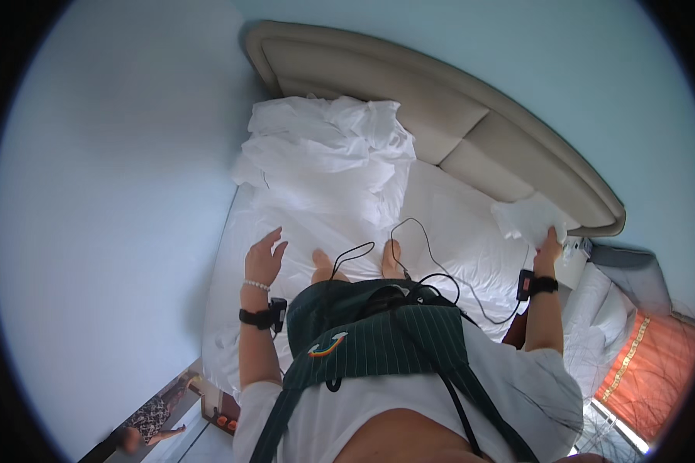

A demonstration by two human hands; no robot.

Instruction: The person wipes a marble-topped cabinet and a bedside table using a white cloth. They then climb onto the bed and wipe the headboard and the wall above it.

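Note:
My right hand (549, 249) reaches out to the right and grips the edge of a white cloth item (530, 219), possibly a pillow or pillowcase, beside the lower end of the headboard. My left hand (264, 257) hangs over the left side of the bed with its fingers apart, holding nothing. Beneath me a white sheet (446, 214) covers the mattress, and my bare feet are on it. Several white pillows or folded bedding (330, 150) lie heaped at the headboard's left end. Both wrists carry strapped black devices, and a thin black cable loops in front of my green striped apron (376, 341).
A padded beige headboard (382, 69) curves along the blue wall. A bedside table (573, 263) and a grey chair or cushion (628, 266) stand at right, near white bedding (596, 307) and an orange curtain (637, 370). Another person (150, 419) is at lower left.

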